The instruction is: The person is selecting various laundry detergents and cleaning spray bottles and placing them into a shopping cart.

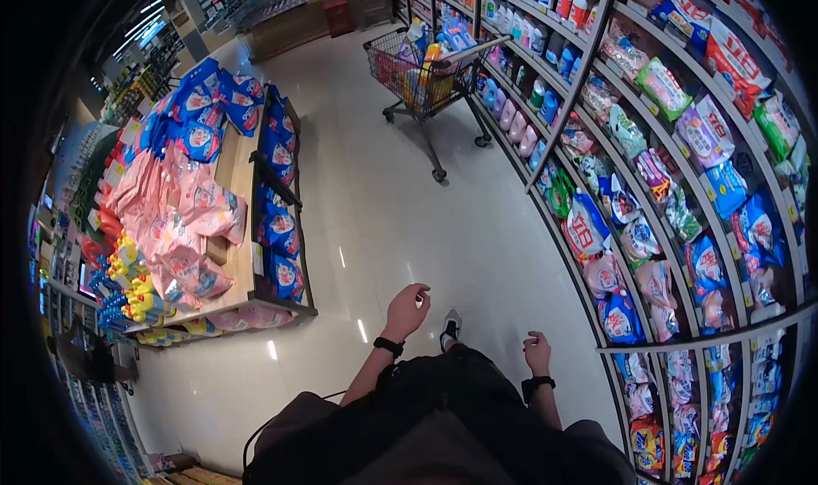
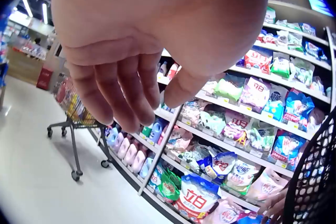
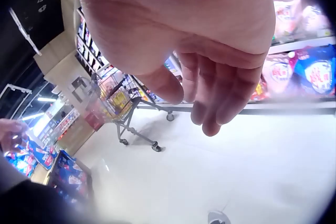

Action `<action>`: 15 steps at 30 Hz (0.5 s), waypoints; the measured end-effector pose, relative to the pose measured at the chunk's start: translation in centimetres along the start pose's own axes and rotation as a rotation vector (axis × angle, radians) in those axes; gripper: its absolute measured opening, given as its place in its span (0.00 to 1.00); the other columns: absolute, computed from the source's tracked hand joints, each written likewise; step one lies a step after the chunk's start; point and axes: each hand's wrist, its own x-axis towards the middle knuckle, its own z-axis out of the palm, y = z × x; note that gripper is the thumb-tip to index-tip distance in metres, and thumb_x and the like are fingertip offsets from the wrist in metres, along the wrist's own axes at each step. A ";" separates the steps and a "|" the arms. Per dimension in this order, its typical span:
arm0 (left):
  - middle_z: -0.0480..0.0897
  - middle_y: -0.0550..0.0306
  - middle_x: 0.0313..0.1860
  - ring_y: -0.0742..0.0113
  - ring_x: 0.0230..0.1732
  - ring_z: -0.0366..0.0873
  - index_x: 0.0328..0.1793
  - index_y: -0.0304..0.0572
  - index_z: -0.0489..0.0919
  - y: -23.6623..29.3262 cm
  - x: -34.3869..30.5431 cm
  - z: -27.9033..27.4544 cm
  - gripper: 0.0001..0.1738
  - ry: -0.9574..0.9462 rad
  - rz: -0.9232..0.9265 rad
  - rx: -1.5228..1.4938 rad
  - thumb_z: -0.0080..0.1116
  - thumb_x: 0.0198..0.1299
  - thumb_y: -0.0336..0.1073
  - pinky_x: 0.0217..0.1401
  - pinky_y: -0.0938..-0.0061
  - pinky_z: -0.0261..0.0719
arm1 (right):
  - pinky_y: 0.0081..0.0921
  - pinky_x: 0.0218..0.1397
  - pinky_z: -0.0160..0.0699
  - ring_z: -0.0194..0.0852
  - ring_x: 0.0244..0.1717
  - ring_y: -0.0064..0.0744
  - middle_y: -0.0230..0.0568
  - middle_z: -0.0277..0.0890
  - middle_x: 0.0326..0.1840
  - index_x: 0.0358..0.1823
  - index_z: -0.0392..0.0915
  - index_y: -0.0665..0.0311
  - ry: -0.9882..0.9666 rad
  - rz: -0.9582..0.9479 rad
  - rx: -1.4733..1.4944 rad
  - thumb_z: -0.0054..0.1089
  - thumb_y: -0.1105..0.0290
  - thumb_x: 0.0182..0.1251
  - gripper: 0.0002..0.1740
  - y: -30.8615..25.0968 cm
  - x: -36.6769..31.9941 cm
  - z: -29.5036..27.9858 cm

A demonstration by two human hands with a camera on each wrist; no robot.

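Observation:
The left hand (image 1: 407, 311) hangs over the aisle floor in front of the body, holding nothing; in the left wrist view its fingers (image 2: 126, 90) droop loosely. Lower right of it, the right hand (image 1: 538, 354) is also empty, its fingers (image 3: 218, 92) relaxed and slightly bent in the right wrist view. Both wrists wear dark bands. Neither hand touches anything. Farther up the aisle stands a shopping cart (image 1: 423, 74) with several packages in it, beyond the reach of both hands.
Tall shelves (image 1: 607, 349) of detergent bags and bottles run along the right. A display table (image 1: 247, 255) piled with pink and blue bags stands at the left. A shoe (image 1: 452, 321) shows on the shiny floor; a red bin (image 1: 338, 18) is at the far end.

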 end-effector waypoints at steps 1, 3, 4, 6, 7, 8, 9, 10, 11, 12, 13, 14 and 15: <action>0.87 0.54 0.40 0.57 0.44 0.86 0.54 0.41 0.85 0.7 2.6 -0.9 0.13 0.007 0.040 0.020 0.64 0.65 0.36 0.50 0.64 0.84 | 0.33 0.39 0.86 0.90 0.33 0.38 0.46 0.87 0.34 0.54 0.84 0.62 0.012 -0.071 -0.015 0.58 0.71 0.70 0.14 -1.9 2.4 0.9; 0.87 0.54 0.40 0.57 0.44 0.86 0.54 0.41 0.85 2.5 6.6 -2.6 0.13 0.032 0.067 0.032 0.64 0.66 0.36 0.50 0.64 0.84 | 0.36 0.41 0.84 0.88 0.34 0.43 0.49 0.85 0.33 0.53 0.84 0.60 -0.009 -0.234 -0.062 0.59 0.71 0.71 0.13 -8.3 6.4 1.7; 0.87 0.54 0.40 0.56 0.43 0.86 0.54 0.41 0.85 4.0 12.8 -3.8 0.13 0.058 0.093 0.043 0.64 0.66 0.36 0.49 0.64 0.84 | 0.36 0.42 0.84 0.87 0.35 0.43 0.49 0.85 0.33 0.54 0.84 0.60 -0.035 -0.330 -0.086 0.60 0.71 0.71 0.13 -17.8 11.6 1.6; 0.87 0.54 0.39 0.56 0.43 0.86 0.55 0.41 0.85 6.3 20.0 -6.4 0.14 0.081 0.120 -0.036 0.65 0.66 0.36 0.49 0.64 0.83 | 0.33 0.43 0.84 0.86 0.36 0.39 0.46 0.86 0.38 0.58 0.82 0.61 -0.155 -0.384 -0.022 0.61 0.73 0.72 0.15 -27.6 17.8 1.9; 0.87 0.54 0.39 0.56 0.43 0.86 0.56 0.40 0.85 7.2 21.5 -7.0 0.14 0.075 0.084 -0.087 0.65 0.66 0.35 0.49 0.64 0.83 | 0.32 0.42 0.84 0.85 0.36 0.36 0.44 0.86 0.40 0.60 0.81 0.61 -0.208 -0.435 0.079 0.61 0.74 0.72 0.17 -32.3 19.2 2.4; 0.87 0.53 0.39 0.56 0.43 0.86 0.56 0.40 0.85 7.8 23.8 -7.3 0.14 0.080 0.059 -0.139 0.65 0.66 0.35 0.49 0.63 0.83 | 0.30 0.42 0.83 0.84 0.36 0.34 0.42 0.86 0.42 0.62 0.80 0.61 -0.254 -0.497 0.182 0.62 0.75 0.72 0.18 -36.6 21.4 2.8; 0.87 0.53 0.39 0.56 0.43 0.86 0.56 0.40 0.85 8.0 26.4 -7.5 0.14 0.081 0.051 -0.152 0.65 0.66 0.35 0.49 0.63 0.83 | 0.28 0.43 0.83 0.85 0.38 0.31 0.41 0.86 0.43 0.63 0.79 0.62 -0.273 -0.505 0.158 0.62 0.76 0.73 0.18 -39.3 24.1 3.0; 0.87 0.53 0.39 0.56 0.43 0.86 0.56 0.40 0.85 8.1 29.1 -7.6 0.14 0.073 0.055 -0.128 0.65 0.66 0.35 0.49 0.63 0.83 | 0.25 0.45 0.84 0.86 0.40 0.29 0.39 0.87 0.44 0.64 0.79 0.64 -0.292 -0.512 0.134 0.62 0.76 0.74 0.19 -41.4 26.7 3.3; 0.87 0.52 0.39 0.56 0.43 0.86 0.56 0.40 0.85 7.8 32.5 -7.5 0.14 0.070 0.070 -0.105 0.65 0.66 0.34 0.49 0.63 0.83 | 0.25 0.45 0.84 0.86 0.40 0.29 0.39 0.87 0.44 0.64 0.79 0.64 -0.287 -0.521 0.122 0.62 0.76 0.74 0.19 -43.6 29.4 4.1; 0.87 0.52 0.39 0.56 0.43 0.86 0.56 0.40 0.85 7.3 36.0 -7.3 0.14 0.078 0.075 -0.118 0.65 0.66 0.34 0.49 0.63 0.83 | 0.26 0.44 0.84 0.85 0.39 0.30 0.39 0.86 0.45 0.64 0.79 0.63 -0.276 -0.566 0.169 0.62 0.76 0.73 0.19 -45.7 32.0 5.1; 0.87 0.52 0.39 0.55 0.43 0.86 0.56 0.41 0.85 6.8 39.4 -7.0 0.14 0.066 0.115 -0.084 0.65 0.66 0.34 0.49 0.63 0.83 | 0.27 0.43 0.84 0.85 0.39 0.31 0.39 0.86 0.45 0.63 0.79 0.62 -0.265 -0.612 0.216 0.62 0.76 0.73 0.19 -47.5 35.0 6.1; 0.87 0.52 0.39 0.55 0.43 0.86 0.56 0.41 0.85 6.2 42.6 -7.1 0.14 0.040 0.152 -0.040 0.65 0.66 0.34 0.49 0.63 0.83 | 0.27 0.43 0.84 0.85 0.39 0.31 0.39 0.86 0.45 0.63 0.79 0.62 -0.260 -0.606 0.213 0.62 0.76 0.73 0.19 -48.9 37.6 7.3; 0.87 0.52 0.39 0.52 0.43 0.86 0.55 0.42 0.85 5.4 46.0 -6.7 0.13 0.048 0.191 -0.054 0.65 0.66 0.35 0.49 0.62 0.83 | 0.28 0.45 0.84 0.85 0.40 0.33 0.39 0.86 0.46 0.63 0.80 0.62 -0.267 -0.600 0.234 0.62 0.75 0.73 0.18 -50.4 40.3 8.3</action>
